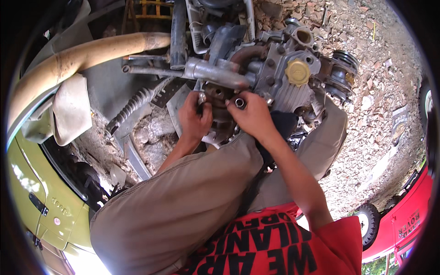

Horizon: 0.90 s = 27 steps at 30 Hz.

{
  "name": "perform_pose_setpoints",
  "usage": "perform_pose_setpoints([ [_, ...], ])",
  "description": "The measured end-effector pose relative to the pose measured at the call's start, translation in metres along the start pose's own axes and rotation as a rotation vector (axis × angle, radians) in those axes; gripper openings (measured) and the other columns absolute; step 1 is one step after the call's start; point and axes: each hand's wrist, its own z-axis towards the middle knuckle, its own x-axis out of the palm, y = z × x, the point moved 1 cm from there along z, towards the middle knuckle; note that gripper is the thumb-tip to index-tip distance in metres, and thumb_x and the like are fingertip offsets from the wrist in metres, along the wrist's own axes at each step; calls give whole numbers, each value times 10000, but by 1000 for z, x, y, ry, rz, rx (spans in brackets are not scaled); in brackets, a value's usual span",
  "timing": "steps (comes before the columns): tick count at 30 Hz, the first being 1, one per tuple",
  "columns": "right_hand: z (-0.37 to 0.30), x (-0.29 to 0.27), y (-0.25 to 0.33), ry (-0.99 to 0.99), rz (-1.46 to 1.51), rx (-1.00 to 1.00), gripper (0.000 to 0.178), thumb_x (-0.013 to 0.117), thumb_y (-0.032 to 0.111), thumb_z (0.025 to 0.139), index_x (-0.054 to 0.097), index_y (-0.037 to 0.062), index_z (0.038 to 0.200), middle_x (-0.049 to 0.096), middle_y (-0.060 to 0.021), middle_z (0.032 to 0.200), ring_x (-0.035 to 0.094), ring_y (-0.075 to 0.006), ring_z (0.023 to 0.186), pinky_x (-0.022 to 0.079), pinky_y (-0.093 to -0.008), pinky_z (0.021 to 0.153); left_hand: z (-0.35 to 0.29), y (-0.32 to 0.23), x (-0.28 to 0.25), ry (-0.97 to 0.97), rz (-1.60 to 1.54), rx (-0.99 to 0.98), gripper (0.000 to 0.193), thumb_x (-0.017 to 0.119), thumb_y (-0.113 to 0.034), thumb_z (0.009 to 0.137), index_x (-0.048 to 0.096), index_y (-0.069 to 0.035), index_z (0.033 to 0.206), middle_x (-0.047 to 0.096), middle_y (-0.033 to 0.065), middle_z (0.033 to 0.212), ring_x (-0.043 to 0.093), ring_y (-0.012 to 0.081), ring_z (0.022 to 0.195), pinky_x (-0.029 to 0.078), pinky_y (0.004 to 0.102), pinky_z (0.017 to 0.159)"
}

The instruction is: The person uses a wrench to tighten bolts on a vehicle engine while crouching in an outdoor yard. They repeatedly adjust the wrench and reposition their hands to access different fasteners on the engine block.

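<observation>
My left hand [195, 117] is closed, with a small shiny metal piece [202, 97] between its thumb and fingers; its exact kind is hard to make out. In my right hand [254, 114] a socket [239, 103] is pinched, its round open end facing up. Between both hands sits a rusty brown metal engine part [219, 98] with a bolt hole in it. Just beyond my fingers runs a grey cast metal pipe [213, 73]. The engine [288, 82], with a yellow oil filler cap [298, 72], lies to the right of the hands.
A coil spring strut [137, 103] and a long tan tube [87, 52] lie to the left. Belt pulleys [343, 68] stick out at the engine's right. Gravel [371, 114] covers the ground there. A green vehicle [46, 197] and a red vehicle [403, 220] flank me.
</observation>
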Motion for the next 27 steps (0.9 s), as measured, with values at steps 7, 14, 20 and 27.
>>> perform_pose_setpoints([
  [7,5,-7,4,66,49,97,382,777,276,839,703,-64,997,700,-113,773,610,-126,674,486,-310,646,84,-44,-41,-76,53,276,116,597,-19,823,598,5,937,622,159,835,611,325,668,484,386,599],
  [14,11,-4,-1,147,257,248,369,786,226,857,706,-88,1036,698,-42,864,581,-100,765,465,-272,700,125,-23,19,71,220,186,245,635,-215,841,681,-14,973,680,193,842,653,392,789,513,479,707],
  [20,5,-4,2,143,121,201,411,765,280,873,701,-107,996,660,-21,791,523,-89,718,441,-281,668,122,-25,21,34,213,204,311,632,-296,793,693,-8,894,703,185,886,666,397,846,534,494,791],
  [27,4,3,12,76,179,267,393,768,274,865,698,-96,975,596,2,723,463,-79,636,373,-280,585,127,-32,22,92,321,75,321,617,-322,854,665,-17,942,692,218,920,666,422,872,541,504,770],
])
